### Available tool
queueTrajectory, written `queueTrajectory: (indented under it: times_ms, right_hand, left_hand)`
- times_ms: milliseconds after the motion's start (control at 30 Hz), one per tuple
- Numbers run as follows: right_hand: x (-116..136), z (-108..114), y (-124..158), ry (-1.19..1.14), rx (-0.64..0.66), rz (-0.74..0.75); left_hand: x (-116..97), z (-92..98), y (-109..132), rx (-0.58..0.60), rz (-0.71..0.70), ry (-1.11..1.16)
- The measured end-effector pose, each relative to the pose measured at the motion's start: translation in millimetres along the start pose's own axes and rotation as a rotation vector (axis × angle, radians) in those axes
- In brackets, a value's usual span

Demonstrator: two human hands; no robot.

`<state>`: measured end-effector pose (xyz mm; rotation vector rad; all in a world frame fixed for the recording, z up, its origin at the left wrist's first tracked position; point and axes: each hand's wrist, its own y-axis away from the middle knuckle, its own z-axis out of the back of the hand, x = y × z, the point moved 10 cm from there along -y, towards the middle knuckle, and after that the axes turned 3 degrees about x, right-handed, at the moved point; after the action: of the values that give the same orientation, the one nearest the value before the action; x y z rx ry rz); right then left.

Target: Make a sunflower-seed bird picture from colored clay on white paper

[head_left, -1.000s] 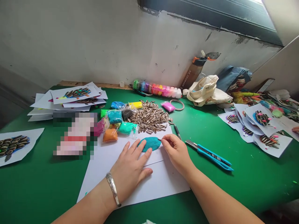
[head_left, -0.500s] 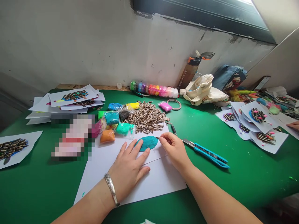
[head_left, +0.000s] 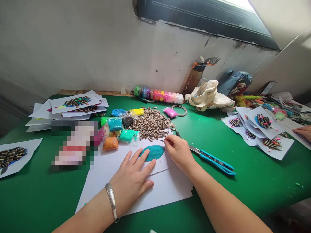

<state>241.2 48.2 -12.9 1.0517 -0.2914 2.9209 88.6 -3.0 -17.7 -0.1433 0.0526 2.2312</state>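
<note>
A flattened oval of teal modelling clay lies on a sheet of white paper. My left hand rests on the paper with fingers spread, its fingertips at the left and lower edges of the clay. Just right of the clay, my right hand is closed in a pinch. The thin dark tip of a sunflower seed pokes out from its fingertips, and the rest is hidden. Behind the clay is a heap of striped sunflower seeds.
Bagged clay, including an orange pack, sits left of the heap. A blue utility knife lies right of my right hand. Seed pictures are stacked at the left, more at the right. Another person's hand shows at the right edge.
My right hand's pinch has shifted slightly up and off the clay's right end, the seed tip now above it. My left hand stays in place. The view has shifted a little.
</note>
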Motion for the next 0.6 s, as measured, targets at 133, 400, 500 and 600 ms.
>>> queueTrajectory:
  times_ms: [133,400,500,600]
  right_hand:
    - [4,-7,-11,0.096,0.013,0.022]
    - [11,-4,19,0.094,0.061,0.228]
    - [19,1,43,0.167,0.043,0.369]
    - [25,0,53,0.242,0.022,0.421]
  left_hand:
    - [1,-0.9,0,0.017,-0.005,0.000]
    - [3,-4.1,7,-0.020,-0.038,-0.002]
    - [4,-4.3,9,-0.050,-0.037,-0.002]
    - [4,-3.3,8,-0.056,-0.038,0.014]
